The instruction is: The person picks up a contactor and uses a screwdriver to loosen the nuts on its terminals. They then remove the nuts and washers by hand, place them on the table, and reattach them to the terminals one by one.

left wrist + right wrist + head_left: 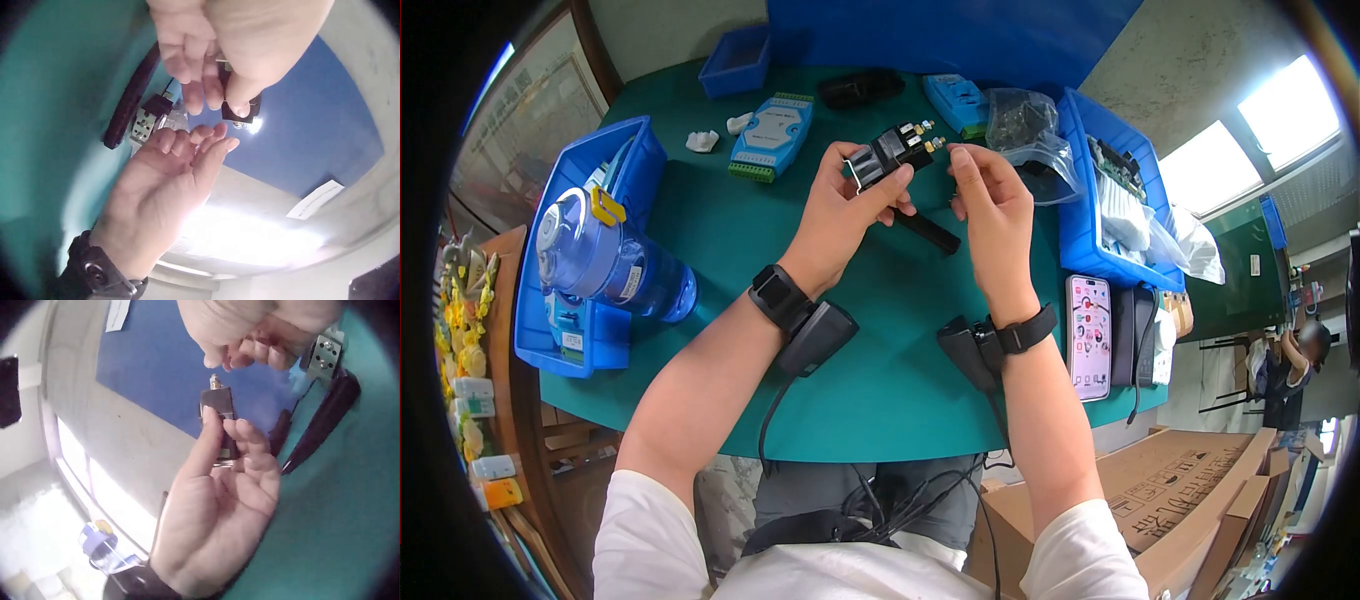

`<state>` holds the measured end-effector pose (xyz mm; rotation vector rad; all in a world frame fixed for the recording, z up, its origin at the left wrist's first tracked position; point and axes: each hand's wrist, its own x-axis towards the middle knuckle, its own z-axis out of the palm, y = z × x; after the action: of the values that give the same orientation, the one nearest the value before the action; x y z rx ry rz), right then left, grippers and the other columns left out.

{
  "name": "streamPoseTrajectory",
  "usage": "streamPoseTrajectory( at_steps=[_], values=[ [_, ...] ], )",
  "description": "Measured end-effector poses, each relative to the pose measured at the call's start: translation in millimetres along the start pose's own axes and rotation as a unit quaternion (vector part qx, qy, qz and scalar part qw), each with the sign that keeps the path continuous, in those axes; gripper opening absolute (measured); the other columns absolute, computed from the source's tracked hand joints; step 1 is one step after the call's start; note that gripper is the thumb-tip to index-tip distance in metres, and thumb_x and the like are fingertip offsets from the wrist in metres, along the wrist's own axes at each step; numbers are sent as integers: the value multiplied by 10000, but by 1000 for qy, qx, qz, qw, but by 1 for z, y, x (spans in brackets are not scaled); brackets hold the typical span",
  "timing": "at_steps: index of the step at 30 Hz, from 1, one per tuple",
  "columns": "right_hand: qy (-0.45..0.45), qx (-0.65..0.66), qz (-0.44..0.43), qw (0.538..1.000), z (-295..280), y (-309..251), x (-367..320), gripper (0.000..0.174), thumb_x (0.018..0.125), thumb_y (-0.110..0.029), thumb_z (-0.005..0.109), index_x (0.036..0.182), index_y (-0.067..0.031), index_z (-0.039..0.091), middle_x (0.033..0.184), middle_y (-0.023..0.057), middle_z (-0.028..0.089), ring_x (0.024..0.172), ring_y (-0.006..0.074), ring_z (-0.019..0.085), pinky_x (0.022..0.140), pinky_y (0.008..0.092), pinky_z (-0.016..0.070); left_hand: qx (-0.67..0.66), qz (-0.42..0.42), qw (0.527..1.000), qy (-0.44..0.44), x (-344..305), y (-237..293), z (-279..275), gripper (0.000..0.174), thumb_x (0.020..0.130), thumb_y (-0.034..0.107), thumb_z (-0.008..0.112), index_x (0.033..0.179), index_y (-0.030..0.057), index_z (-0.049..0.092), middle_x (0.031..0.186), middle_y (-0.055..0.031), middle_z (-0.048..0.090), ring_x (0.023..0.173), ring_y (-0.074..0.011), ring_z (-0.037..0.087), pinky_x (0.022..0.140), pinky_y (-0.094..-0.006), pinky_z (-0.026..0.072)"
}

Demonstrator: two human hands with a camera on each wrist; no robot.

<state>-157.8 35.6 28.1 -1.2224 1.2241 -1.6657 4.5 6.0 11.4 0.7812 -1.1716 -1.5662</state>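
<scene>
My left hand (840, 215) grips a black relay-like block (888, 155) between thumb and fingers, held above the table. Two brass threaded terminals (930, 135) with nuts stick out of its end toward my right hand. My right hand (998, 215) is raised beside these terminals, fingers bent and thumb tip close to the index fingertip; I cannot tell whether something small is pinched there. Below the hands lies a black bar (930, 232). A small block with a metal face and screws (326, 357) lies beside that bar, hidden by the right hand in the head view.
Blue module boxes (772, 135) and white pieces (702, 141) lie behind. A blue water bottle (625, 255) stands by a blue bin (650, 150) on the left. To the right are a parts bin (1090, 235), a plastic bag (1025, 125) and a phone (1089, 340).
</scene>
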Motion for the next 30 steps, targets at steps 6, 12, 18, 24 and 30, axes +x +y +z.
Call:
streamPoseTrajectory(
  at_steps=[6, 12, 18, 24, 30],
  values=[
    [-29, 109, 71, 991, -3, 7, 1, 248, 946, -206, 719, 1087, -2, 713, 828, -45, 613, 670, 31, 446, 584, 205, 340, 30, 9, 999, -34, -1, 0, 1, 340, 951, 201, 704, 1139, 65, 455, 872, -51, 654, 802, -143, 670, 668, -257, 484],
    [-22, 145, 84, 986, -2, 8, 0, 232, 948, -193, 717, 1078, -1, 722, 832, -46, 612, 673, 25, 428, 587, 205, 328, 32, 10, 999, -35, -2, -2, 2, 381, 950, 202, 704, 1195, 32, 468, 879, -51, 662, 780, -142, 667, 651, -254, 480],
    [-19, 117, 71, 990, -5, 7, 1, 226, 944, -185, 720, 1074, -1, 736, 819, -49, 612, 675, 30, 421, 593, 207, 327, 38, 5, 998, -46, -2, -4, 0, 336, 960, 225, 693, 1141, 40, 478, 872, -57, 665, 756, -137, 655, 650, -254, 478],
    [-39, 87, 44, 994, -10, 4, 4, 216, 933, -180, 728, 1055, -3, 748, 815, -42, 620, 667, 35, 426, 581, 206, 326, 25, -27, 996, -76, -1, 1, -5, 304, 961, 254, 694, 1082, 61, 493, 878, -69, 675, 760, -148, 659, 671, -261, 484],
    [-44, 67, 24, 997, -11, -2, 3, 201, 932, -163, 726, 1049, -1, 752, 805, -33, 623, 640, 39, 430, 561, 208, 325, 6, -19, 996, -83, -2, 1, -4, 303, 959, 275, 697, 1089, 84, 501, 1001, -71, 670, 902, -147, 661, 805, -272, 500]
  ],
)
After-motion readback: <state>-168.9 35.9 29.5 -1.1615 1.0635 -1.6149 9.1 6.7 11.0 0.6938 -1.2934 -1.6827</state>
